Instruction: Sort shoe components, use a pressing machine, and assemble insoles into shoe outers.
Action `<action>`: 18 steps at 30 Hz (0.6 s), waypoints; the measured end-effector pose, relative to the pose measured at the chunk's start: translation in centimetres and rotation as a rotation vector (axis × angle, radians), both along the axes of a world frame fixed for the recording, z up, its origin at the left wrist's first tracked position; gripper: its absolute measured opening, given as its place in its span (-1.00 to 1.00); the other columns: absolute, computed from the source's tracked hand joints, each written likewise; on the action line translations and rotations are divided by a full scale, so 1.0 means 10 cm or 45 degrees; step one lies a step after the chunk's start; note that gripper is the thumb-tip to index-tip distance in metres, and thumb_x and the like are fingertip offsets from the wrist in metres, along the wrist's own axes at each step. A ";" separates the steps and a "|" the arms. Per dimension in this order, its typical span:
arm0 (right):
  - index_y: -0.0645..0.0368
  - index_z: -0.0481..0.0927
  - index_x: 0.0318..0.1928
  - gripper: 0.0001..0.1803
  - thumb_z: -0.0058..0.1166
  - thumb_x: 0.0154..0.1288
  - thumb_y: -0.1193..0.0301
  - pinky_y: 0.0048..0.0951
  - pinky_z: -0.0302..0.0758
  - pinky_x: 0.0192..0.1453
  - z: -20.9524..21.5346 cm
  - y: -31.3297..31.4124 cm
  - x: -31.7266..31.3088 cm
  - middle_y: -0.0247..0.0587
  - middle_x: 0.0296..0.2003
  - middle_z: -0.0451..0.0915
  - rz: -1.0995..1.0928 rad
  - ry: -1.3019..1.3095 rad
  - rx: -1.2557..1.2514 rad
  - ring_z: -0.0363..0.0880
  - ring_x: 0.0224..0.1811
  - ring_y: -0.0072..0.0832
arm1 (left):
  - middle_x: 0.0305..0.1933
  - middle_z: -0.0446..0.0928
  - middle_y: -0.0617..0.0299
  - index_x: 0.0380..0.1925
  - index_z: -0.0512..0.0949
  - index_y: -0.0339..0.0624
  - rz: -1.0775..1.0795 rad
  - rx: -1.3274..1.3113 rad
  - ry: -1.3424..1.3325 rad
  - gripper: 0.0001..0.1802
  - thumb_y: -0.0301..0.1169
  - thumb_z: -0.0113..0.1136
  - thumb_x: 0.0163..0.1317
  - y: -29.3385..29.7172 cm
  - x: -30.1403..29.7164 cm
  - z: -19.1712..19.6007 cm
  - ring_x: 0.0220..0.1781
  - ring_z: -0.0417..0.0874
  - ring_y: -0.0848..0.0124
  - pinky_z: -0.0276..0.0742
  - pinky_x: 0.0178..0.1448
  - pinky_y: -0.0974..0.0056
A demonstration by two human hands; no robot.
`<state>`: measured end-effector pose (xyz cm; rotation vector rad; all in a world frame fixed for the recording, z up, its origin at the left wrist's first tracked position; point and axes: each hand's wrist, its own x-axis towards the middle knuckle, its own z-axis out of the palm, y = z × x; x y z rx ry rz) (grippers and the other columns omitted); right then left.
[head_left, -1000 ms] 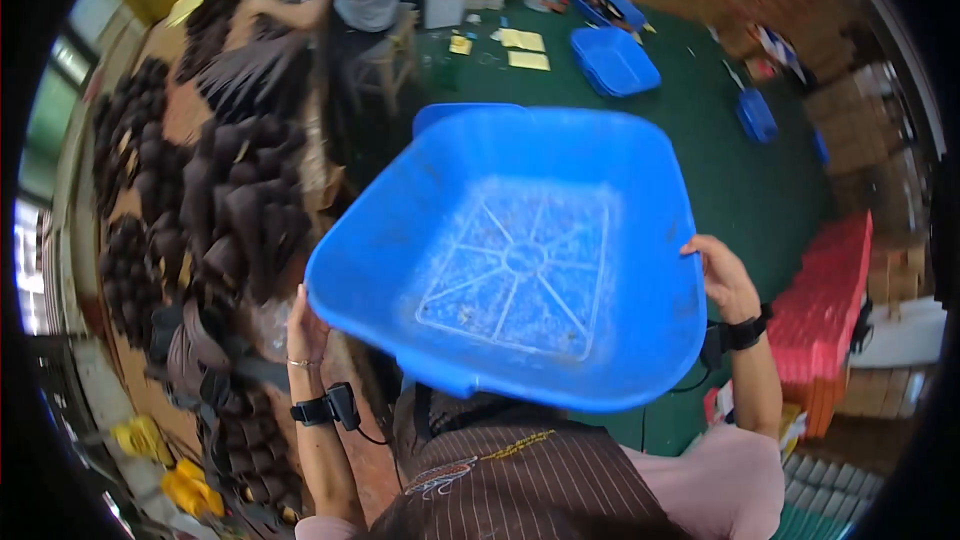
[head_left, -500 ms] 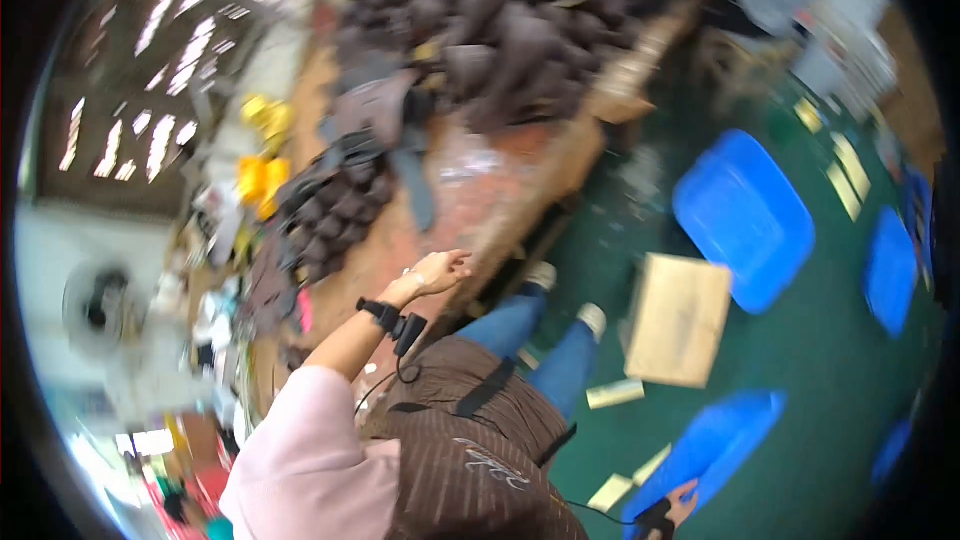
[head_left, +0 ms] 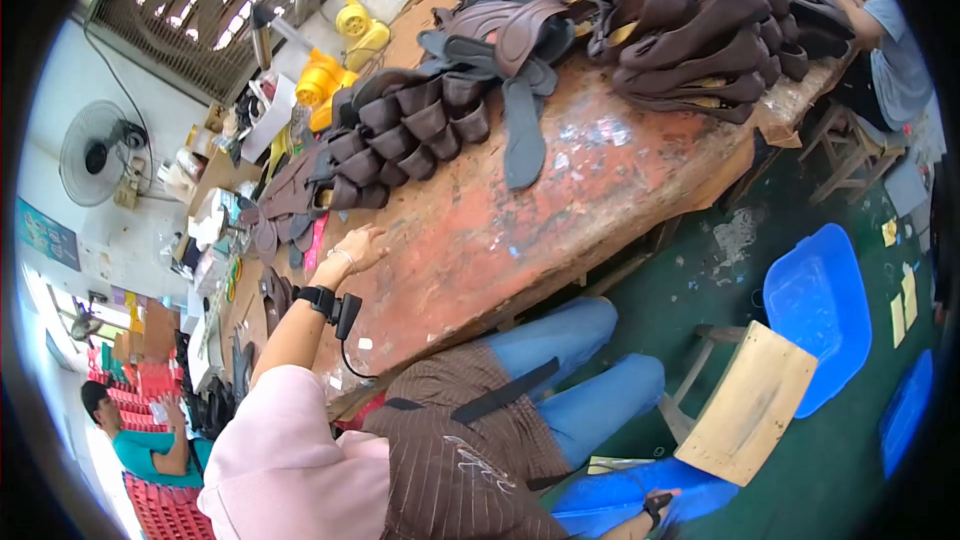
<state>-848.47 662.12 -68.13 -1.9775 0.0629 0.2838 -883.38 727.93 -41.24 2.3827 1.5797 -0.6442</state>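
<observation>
My left hand [head_left: 355,245] lies flat on the worn brown wooden table [head_left: 520,230], fingers spread and holding nothing. A black band is on its wrist. Just beyond it are rows of dark brown leather shoe pieces [head_left: 400,135]. My right hand [head_left: 660,503] is low at the bottom edge, on the rim of a blue basin [head_left: 620,500] down by the floor. Only its wrist and a bit of thumb show. My legs in blue jeans [head_left: 590,370] are beside the table.
A larger heap of dark shoe pieces [head_left: 690,10] covers the far table end. A wooden stool [head_left: 745,400] and a second blue basin [head_left: 815,310] stand on the green floor. One person in teal [head_left: 140,445] sits lower left, another [head_left: 890,40] upper right. A fan [head_left: 95,150] hangs left.
A second ago both hands held a blue basin up before me. Since then the view has swung, my left hand has come to the table, and the right has gone down with the basin.
</observation>
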 end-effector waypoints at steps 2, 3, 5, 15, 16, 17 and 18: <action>0.20 0.63 -0.09 -0.73 0.22 0.32 0.29 -0.29 0.52 -0.14 0.11 0.04 -0.24 -0.08 -0.30 0.63 -0.003 -0.089 -0.004 0.58 -0.31 -0.31 | 0.47 0.16 -0.20 0.35 0.34 -0.04 0.152 0.077 0.129 -0.26 -0.03 0.24 0.20 -0.12 -0.42 -0.13 0.43 0.28 -0.14 0.29 0.45 0.01; 0.20 0.64 -0.09 -0.73 0.22 0.31 0.29 -0.28 0.52 -0.12 0.29 0.28 -0.34 -0.07 -0.30 0.63 -0.008 -0.139 -0.006 0.59 -0.31 -0.29 | 0.47 0.16 -0.20 0.35 0.34 -0.04 0.173 0.074 0.098 -0.26 -0.03 0.24 0.20 -0.17 -0.56 -0.20 0.43 0.28 -0.14 0.29 0.45 0.01; 0.20 0.65 -0.09 -0.72 0.23 0.31 0.28 -0.27 0.53 -0.10 0.41 0.21 -0.51 -0.04 -0.29 0.64 0.009 -0.236 0.003 0.59 -0.30 -0.27 | 0.54 -0.06 -0.23 0.44 0.17 0.00 0.234 0.007 0.197 -0.03 0.13 0.29 0.10 -0.36 -0.89 -0.29 0.51 0.07 -0.20 0.16 0.50 -0.08; 0.36 0.16 0.40 -0.46 -0.23 0.54 0.34 -0.24 0.23 0.52 1.23 1.39 0.21 0.08 0.30 0.26 0.138 0.319 1.032 0.28 0.36 -0.22 | 0.58 -0.41 -0.26 0.54 -0.32 0.17 0.394 -0.155 -0.171 0.47 0.34 0.42 -0.22 -0.93 -1.53 -0.74 0.59 -0.33 -0.26 -0.05 0.51 -0.30; 0.36 0.19 0.39 -0.47 -0.24 0.53 0.34 -0.21 0.24 0.51 1.56 1.96 0.17 0.11 0.30 0.27 0.404 0.333 1.010 0.28 0.37 -0.18 | 0.58 -0.41 -0.26 0.54 -0.32 0.17 0.383 -0.183 -0.177 0.47 0.34 0.42 -0.22 -0.91 -1.55 -0.78 0.59 -0.33 -0.26 -0.05 0.51 -0.30; 0.34 0.26 0.34 -0.51 -0.21 0.52 0.34 -0.22 0.38 0.40 1.93 2.55 0.02 0.10 0.12 0.46 0.580 0.285 0.886 0.45 0.23 -0.18 | 0.58 -0.41 -0.25 0.54 -0.30 0.18 0.383 -0.133 -0.196 0.48 0.33 0.44 -0.24 -0.88 -1.56 -0.83 0.59 -0.33 -0.26 -0.05 0.50 -0.31; 0.33 0.35 0.28 -0.56 -0.18 0.50 0.39 -0.27 0.50 0.28 2.19 3.10 -0.15 0.04 0.02 0.54 0.851 0.189 0.908 0.57 0.11 -0.23 | 0.59 -0.41 -0.25 0.54 -0.29 0.18 0.375 -0.087 -0.225 0.48 0.32 0.47 -0.27 -0.87 -1.54 -0.88 0.59 -0.33 -0.26 -0.05 0.50 -0.33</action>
